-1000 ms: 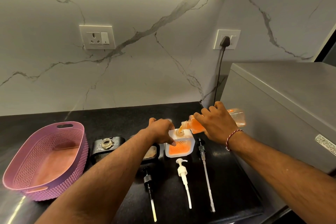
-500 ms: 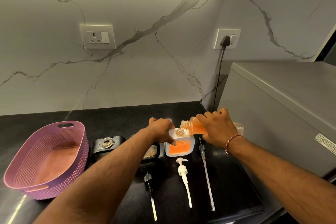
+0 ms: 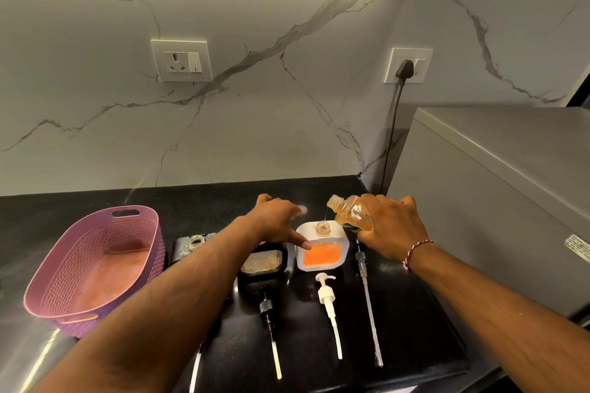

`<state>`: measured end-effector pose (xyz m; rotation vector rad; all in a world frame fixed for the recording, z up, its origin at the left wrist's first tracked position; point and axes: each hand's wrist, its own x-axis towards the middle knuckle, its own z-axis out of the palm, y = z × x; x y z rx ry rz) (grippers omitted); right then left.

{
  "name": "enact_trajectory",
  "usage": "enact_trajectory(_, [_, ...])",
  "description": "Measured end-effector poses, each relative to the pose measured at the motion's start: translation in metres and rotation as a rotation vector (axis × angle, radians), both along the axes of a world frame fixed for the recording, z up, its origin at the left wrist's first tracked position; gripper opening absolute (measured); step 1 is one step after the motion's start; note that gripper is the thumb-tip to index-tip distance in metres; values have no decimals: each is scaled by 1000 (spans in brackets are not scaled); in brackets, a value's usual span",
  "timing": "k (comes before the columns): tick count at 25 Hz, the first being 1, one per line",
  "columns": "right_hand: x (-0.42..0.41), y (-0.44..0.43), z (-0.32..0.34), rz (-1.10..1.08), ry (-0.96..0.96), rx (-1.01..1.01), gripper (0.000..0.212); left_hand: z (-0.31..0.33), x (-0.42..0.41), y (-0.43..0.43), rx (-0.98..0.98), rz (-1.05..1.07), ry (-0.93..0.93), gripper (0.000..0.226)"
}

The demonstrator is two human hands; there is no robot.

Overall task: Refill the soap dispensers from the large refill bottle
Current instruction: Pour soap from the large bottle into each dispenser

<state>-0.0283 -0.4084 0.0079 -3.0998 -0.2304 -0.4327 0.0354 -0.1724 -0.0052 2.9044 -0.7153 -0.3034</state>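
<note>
head view: only camera
right hand (image 3: pixel 389 226): grips the tilted refill bottle (image 3: pixel 351 215), mouth just above the white dispenser (image 3: pixel 322 252) neck; a thin soap strand links them
left hand (image 3: pixel 274 220): fingers mostly straight, index tip pressing the dispenser front, no real grip
dispenser: upright on the bench (image 3: pixel 415 329), orange soap showing in its window
risk, miss: narrow neck, any bottle wobble puts soap on the shoulder
risk, overflow: level looks high, more tilt floods it
risk, tip: a one-finger brace may let it slide
risk, mess: white pump (image 3: pixel 327 297) lies just in front

Left hand (image 3: pixel 277 221) spread; right hand (image 3: pixel 388 228) curled
</note>
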Motion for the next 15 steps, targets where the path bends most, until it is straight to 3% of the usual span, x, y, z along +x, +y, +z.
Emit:
enact_trajectory(8, [4, 21, 17, 56, -164, 84, 56, 11, -6, 63, 178, 74, 76, 104])
enact_trajectory(12, [10, 46, 20, 167, -229, -4, 55, 4, -10, 77, 204, 92, 80, 90])
enact_trajectory(15, [12, 69, 17, 226, -258, -222, 54, -3, -12, 81, 168, 106, 61, 67])
